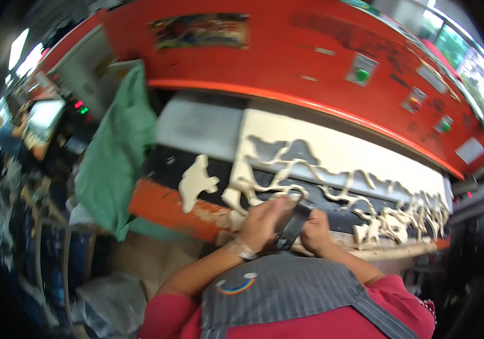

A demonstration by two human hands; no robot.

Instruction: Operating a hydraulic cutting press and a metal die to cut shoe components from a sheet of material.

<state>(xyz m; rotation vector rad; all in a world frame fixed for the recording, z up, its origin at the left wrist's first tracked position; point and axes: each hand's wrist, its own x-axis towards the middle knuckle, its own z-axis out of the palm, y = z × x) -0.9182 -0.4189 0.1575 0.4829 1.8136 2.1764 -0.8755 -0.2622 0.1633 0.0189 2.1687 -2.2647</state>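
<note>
Between the two hands is a dark, glossy, band-like object (294, 226), its exact kind blurred. The left hand (264, 223) has its fingers bent around its left side, with little opening; the right hand (316, 230) is curled nearly like a fist at its right edge, and appears to hold it too, though the fingertips are hidden. Just beyond the fingers, and to their right, lies a lacy web of cream offcuts (394, 226), with thin, wavy strips. Farther behind the fingers is a smooth cream sheet (332, 144). Left of the fingers, apart, lies a flat cream piece (197, 183) with rounded lobes. Still farther left hangs a creased green cloth (115, 152). Well beyond the fingers stands a red, scuffed machine housing (287, 62).
</note>
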